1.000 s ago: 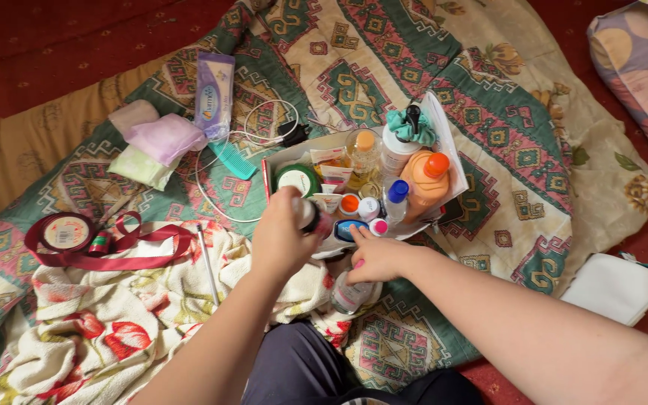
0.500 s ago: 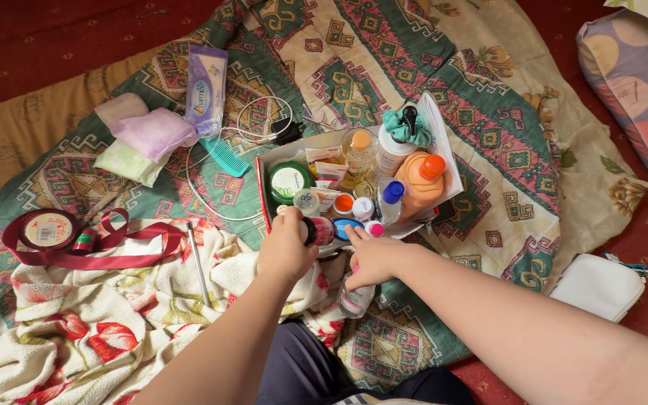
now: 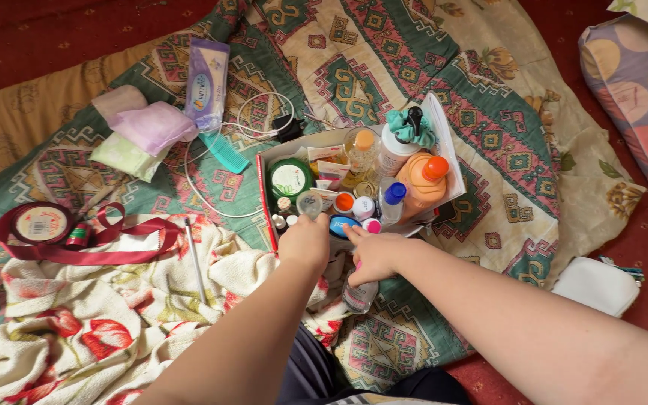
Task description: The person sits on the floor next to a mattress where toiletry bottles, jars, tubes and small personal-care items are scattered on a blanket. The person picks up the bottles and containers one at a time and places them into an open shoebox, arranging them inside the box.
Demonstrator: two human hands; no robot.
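Observation:
A white cardboard box [image 3: 445,147] sits on the patterned blanket, packed with toiletries: a green-lidded jar [image 3: 290,180], an orange bottle [image 3: 420,182], a blue-capped bottle [image 3: 393,196], and a pump bottle with a teal scrunchie [image 3: 408,127]. My left hand [image 3: 305,241] rests at the box's front edge with fingers curled under; anything inside it is hidden. My right hand [image 3: 374,253] lies beside it, fingers apart, fingertips touching a round blue lid [image 3: 343,224] and a pink cap [image 3: 372,225]. A clear bottle [image 3: 359,297] lies on the blanket under my right wrist.
Left of the box lie a teal comb [image 3: 226,153], a white cable [image 3: 202,196], a purple packet [image 3: 208,75] and folded cloths [image 3: 144,129]. A red ribbon roll [image 3: 39,223] sits on the floral sheet [image 3: 76,322]. A dotted cushion [image 3: 639,97] and white pouch [image 3: 595,285] lie right.
My left hand has drawn back from among the small bottles to the box's front edge. My right hand has stayed at that edge, its fingers now on the blue lid.

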